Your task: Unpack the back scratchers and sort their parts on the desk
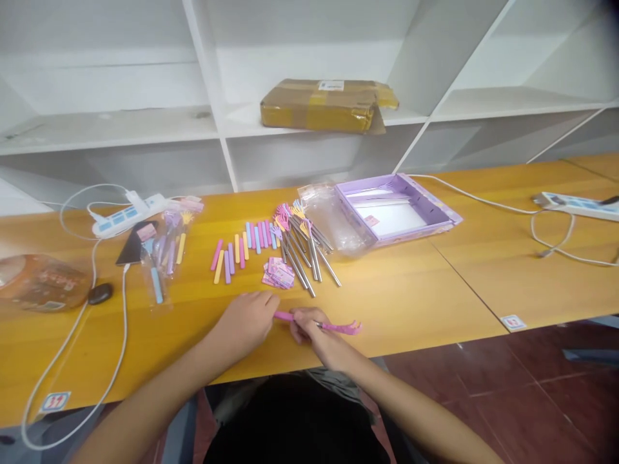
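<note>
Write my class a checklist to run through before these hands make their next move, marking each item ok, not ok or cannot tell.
1. Left hand closed on the pink handle: ok.
2. Right hand gripping the back scratcher below its pink claw: ok.
3. Handle pushed fully onto its rod: cannot tell, fingers cover the join.
4. Spare handles lying on the table in view: ok.
5. Metal rods laid out singly: not ok, they overlap in a pile.
6. Cards neatly stacked: not ok, they are spread untidily.

two hands, one carton, one purple tray, two power strips
</note>
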{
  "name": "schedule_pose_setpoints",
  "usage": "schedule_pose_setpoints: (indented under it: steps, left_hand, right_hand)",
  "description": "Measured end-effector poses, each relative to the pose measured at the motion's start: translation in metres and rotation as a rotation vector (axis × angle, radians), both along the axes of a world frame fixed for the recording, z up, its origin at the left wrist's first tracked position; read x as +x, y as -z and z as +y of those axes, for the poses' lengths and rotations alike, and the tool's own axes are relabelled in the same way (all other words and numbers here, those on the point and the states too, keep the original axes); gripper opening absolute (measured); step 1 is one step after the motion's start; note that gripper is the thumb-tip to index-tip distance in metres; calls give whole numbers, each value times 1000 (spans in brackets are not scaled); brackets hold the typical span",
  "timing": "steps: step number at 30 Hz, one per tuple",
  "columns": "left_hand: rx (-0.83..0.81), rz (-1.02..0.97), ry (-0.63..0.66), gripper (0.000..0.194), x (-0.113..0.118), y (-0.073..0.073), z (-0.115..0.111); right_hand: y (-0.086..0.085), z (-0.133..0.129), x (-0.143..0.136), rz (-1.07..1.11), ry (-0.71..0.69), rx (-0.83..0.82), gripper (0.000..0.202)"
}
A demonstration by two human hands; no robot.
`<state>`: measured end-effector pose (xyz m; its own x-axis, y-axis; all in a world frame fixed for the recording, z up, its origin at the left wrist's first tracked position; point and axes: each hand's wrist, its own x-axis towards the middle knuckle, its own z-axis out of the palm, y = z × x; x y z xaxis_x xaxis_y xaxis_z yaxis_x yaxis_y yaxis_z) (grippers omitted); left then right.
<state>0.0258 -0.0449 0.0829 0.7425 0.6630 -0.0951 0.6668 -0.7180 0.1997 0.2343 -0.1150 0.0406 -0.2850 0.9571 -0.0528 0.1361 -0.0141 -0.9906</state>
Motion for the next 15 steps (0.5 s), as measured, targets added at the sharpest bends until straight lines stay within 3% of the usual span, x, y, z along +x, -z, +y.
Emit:
schedule_pose_setpoints:
  steps: [4,9,15]
  left_hand:
    - [107,36,-57,14,10,5,-13]
    - [127,126,-215,20,7,20,-13]
    - [335,-169,-4,30,-8,36,-4]
  right_hand:
    - [11,-3,-14,89,72,-106,68]
    - [9,-6,-31,299,50,-258,67]
    - [12,-17,-43,296,73,-272,64]
